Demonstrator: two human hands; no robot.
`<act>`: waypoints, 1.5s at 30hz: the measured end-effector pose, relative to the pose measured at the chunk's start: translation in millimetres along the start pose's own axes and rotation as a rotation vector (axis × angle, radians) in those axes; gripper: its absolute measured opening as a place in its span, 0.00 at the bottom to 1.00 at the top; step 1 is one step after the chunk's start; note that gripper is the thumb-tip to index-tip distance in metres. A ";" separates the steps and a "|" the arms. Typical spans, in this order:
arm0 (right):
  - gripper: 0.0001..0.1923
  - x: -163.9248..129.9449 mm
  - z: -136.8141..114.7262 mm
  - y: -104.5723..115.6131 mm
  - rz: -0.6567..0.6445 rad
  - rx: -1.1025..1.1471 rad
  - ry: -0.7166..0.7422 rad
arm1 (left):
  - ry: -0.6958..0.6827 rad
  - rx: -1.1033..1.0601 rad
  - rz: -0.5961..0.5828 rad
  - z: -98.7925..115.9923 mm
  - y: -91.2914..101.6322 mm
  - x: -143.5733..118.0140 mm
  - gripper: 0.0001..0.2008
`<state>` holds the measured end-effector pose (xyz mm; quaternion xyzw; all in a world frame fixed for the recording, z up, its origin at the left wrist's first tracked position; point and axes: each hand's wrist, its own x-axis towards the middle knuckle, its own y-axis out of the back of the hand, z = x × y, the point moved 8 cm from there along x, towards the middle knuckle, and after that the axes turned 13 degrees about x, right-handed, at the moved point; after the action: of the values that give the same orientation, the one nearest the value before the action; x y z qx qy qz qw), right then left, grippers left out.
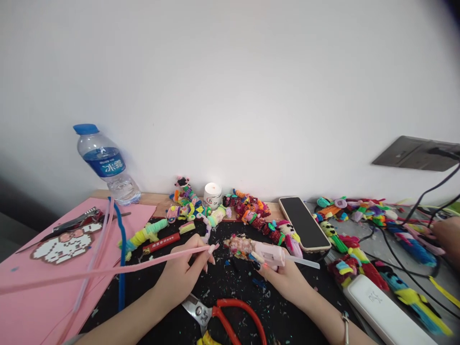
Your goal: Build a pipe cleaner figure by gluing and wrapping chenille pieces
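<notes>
My left hand (183,268) pinches one end of a long pink pipe cleaner (143,264), which runs out to the left edge of the view. Its gripped tip is bent or has a small whitish piece on it; I cannot tell which. Across from it, my right hand (287,282) is wrapped round a small pale pink hot glue gun (271,254). The gun's nozzle end is crusted with bits and points left toward the pipe cleaner's tip, apart from it. A translucent glue stick (305,262) sticks out of its back. Red-handled scissors (219,311) lie open below, between my forearms.
Fuzzy pipe-cleaner figures (258,223) line the back of the black mat (161,287). A water bottle (106,165) stands left by pink sheets (21,249). To the right are a phone (305,223), a white power bank (384,306), cables and another person's hand (447,235).
</notes>
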<state>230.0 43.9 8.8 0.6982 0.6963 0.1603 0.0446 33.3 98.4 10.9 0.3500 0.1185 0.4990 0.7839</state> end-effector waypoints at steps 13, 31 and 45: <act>0.07 -1.5 -19.9 -8.1 -0.065 -0.131 0.071 | 0.013 0.010 -0.041 3.7 -3.4 0.7 0.15; 0.03 -4.1 -23.2 -22.7 -0.184 -0.268 0.164 | -0.004 -0.019 -0.050 4.5 -3.4 -0.6 0.15; 0.11 -13.7 -40.7 -29.7 -0.163 -0.662 0.468 | -0.003 -0.034 -0.051 -0.6 -4.4 -1.6 0.16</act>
<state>190.3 24.7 36.6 0.5336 0.6513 0.5260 0.1199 35.3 96.1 7.3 0.3342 0.1177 0.4803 0.8024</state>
